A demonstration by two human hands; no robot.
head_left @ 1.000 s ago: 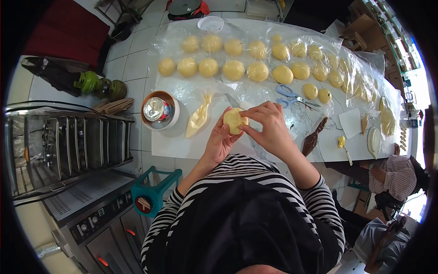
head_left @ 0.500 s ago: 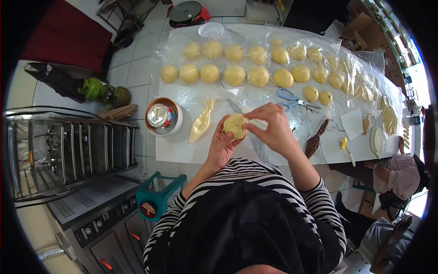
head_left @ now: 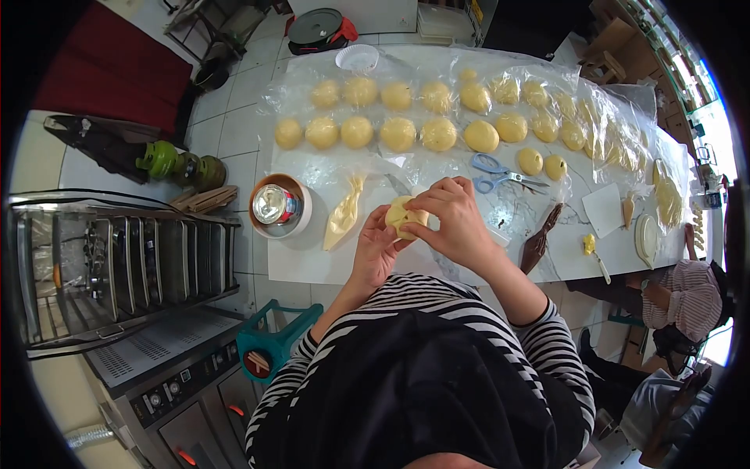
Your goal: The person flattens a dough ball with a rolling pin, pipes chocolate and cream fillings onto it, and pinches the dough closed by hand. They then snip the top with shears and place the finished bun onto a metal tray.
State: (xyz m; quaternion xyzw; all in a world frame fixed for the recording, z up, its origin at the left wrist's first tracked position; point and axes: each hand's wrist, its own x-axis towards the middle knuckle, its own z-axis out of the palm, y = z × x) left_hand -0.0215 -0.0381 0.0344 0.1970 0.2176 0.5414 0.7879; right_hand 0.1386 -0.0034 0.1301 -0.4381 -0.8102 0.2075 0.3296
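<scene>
Just above the front edge of the table, my left hand (head_left: 376,248) cups a pale yellow dough ball (head_left: 403,213) from below and the left. My right hand (head_left: 455,221) grips the ball's upper and right side, thumb and fingertips pinching its gathered top. The right fingers hide part of the dough. A piping bag (head_left: 344,213) with pale yellow filling lies left of my hands. Beyond my right hand are blue-handled scissors (head_left: 495,173). A white object (head_left: 497,236) lies behind the right wrist, mostly hidden.
Rows of dough balls (head_left: 398,134) sit under clear plastic sheet along the table's far side. A bowl (head_left: 303,220) holding a can (head_left: 273,205) stands left. A dark-filled piping bag (head_left: 541,241) and white scraper (head_left: 603,211) lie right. Another person (head_left: 678,295) sits at the far right.
My right hand has moved slightly left and closed further over the dough ball, covering more of its top. The left hand stays around the ball.
</scene>
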